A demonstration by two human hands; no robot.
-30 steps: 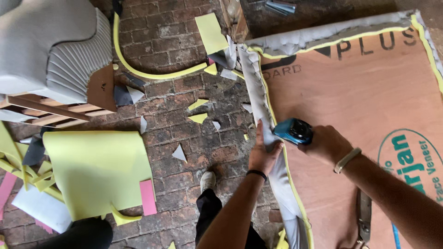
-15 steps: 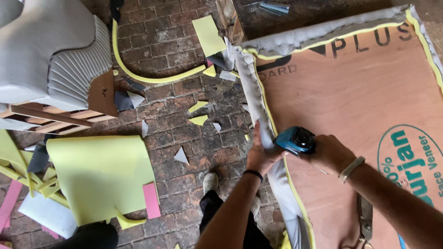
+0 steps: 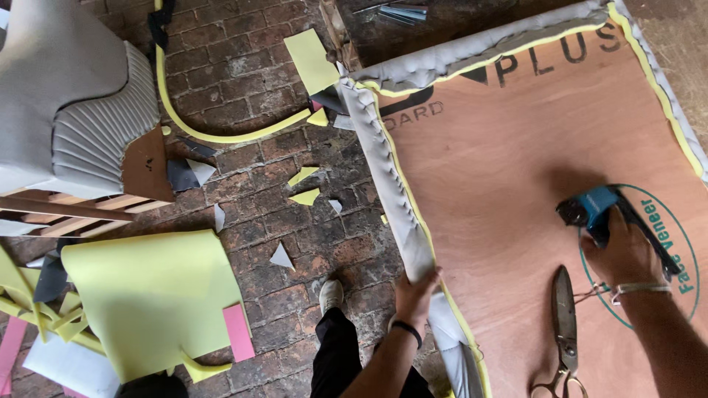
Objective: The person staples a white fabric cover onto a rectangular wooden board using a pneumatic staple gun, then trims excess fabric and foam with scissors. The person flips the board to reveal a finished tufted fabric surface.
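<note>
Plywood panel point(image 3: 516, 184) runs off frame at 3 and 6 o'clock; far corner beyond edge.
Scissors point(image 3: 565, 324): handle loops clipped by bottom edge.
Blue tool point(image 3: 597, 210): rear half hidden under right hand point(image 3: 627, 254); nose in shadow, type unclear.
Left hand point(image 3: 417, 295): fingertips hidden behind grey fabric edge point(image 3: 391, 177).
Grey chair point(image 3: 66, 103) cut off at 9–11 o'clock.
Metal item point(image 3: 402, 12) at 12 o'clock, clipped, too small to identify.

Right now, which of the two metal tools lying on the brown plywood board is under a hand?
The blue staple gun: the right hand rests on it. The grey metal scissors lie untouched beside that hand, nearer the person.
</note>
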